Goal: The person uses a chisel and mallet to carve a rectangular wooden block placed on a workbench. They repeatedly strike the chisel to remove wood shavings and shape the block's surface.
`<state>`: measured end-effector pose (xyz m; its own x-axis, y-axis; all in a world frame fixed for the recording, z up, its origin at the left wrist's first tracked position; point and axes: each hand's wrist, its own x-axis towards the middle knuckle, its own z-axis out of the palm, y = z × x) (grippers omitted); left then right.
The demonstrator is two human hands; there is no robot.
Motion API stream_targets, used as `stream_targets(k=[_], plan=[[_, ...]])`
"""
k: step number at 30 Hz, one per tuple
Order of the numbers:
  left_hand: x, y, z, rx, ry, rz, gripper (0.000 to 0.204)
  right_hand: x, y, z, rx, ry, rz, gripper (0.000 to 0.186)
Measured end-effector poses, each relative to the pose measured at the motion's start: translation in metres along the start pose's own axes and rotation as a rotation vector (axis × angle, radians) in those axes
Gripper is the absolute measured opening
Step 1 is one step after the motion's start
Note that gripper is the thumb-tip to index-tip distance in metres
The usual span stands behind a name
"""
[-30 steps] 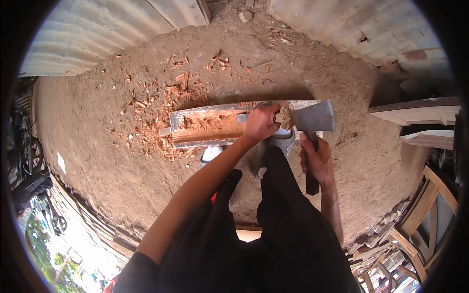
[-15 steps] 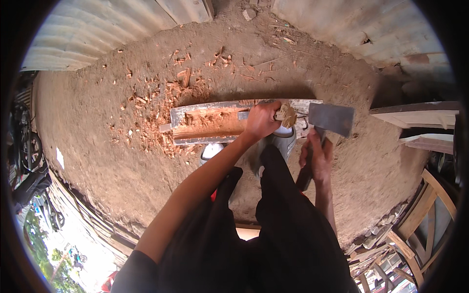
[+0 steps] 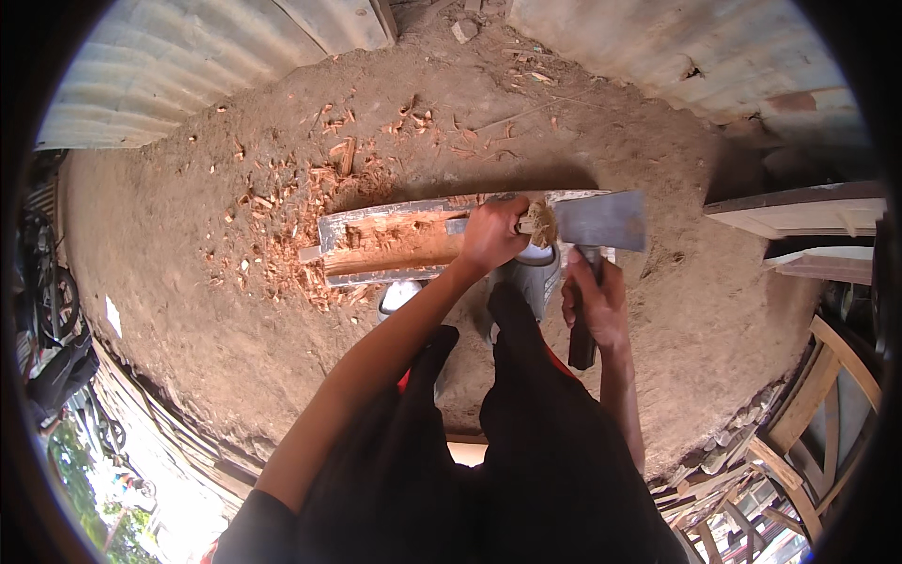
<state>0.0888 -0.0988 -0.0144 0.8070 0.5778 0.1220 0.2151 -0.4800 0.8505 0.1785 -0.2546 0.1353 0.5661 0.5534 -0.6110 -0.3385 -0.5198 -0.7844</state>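
My left hand (image 3: 492,233) is closed round a chisel, whose frayed, mushroomed wooden butt (image 3: 541,226) sticks out to the right. The chisel's flat metal blade (image 3: 456,227) points left into the hollow of a long wooden beam (image 3: 390,235), its inside rough and reddish. In my right hand (image 3: 598,296) is the dark handle of a hatchet (image 3: 601,221). The broad grey hatchet head is just right of the chisel's butt, over the beam's right end; whether they touch I cannot tell. My grey shoe (image 3: 537,282) is against the beam's near side, beneath the chisel.
Reddish wood chips (image 3: 329,183) litter the dirt floor left of and beyond the beam. Corrugated metal sheets (image 3: 188,70) stand at the far side. Wooden boards (image 3: 799,216) lie at the right, and a wooden frame (image 3: 817,404) leans at the lower right.
My right hand has swung the hatchet left, bringing its head close to the chisel's butt. My left hand keeps its hold on the chisel. The whole view has shifted slightly.
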Motion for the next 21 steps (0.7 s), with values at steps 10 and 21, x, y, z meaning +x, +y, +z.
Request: stream_targets(k=[10, 21], plan=[[0.004, -0.001, -0.002, -0.003, -0.048, -0.001, 0.029, 0.01, 0.001, -0.017, -0.051, 0.021, 0.052, 0.037], [-0.001, 0.003, -0.008, -0.063, -0.006, -0.019, 0.027, -0.003, -0.003, -0.01, -0.015, 0.001, 0.072, 0.03]])
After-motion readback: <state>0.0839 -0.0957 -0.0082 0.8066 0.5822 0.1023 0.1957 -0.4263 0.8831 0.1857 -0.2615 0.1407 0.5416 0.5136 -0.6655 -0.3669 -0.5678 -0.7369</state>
